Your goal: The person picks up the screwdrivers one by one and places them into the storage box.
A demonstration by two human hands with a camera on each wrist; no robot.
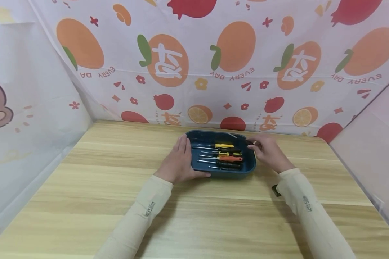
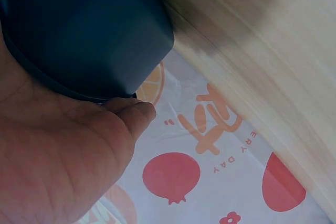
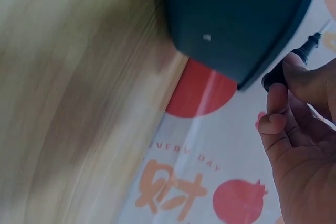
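Observation:
A dark blue box [image 1: 231, 175] with rounded corners stands near the back edge of the table. My left hand [image 1: 178, 162] rests against its left end, fingers straight along the rim and thumb stretched along the front wall. Over the box's right end, my right hand [image 1: 268, 149] holds a screwdriver [image 3: 275, 77] by its black handle, with the shaft pointing away from the palm. Several screwdrivers lie side by side in the box, handles to the right: one yellow and black [image 1: 224, 146], one orange [image 1: 231, 158], others black [image 1: 228, 164].
The wooden table [image 1: 214, 219] runs back to a fruit-printed cloth [image 1: 201, 93], which hangs right behind the box. White cloth [image 1: 35, 90] hangs at the left side. A small black item [image 1: 276, 190] shows by the right sleeve's cuff.

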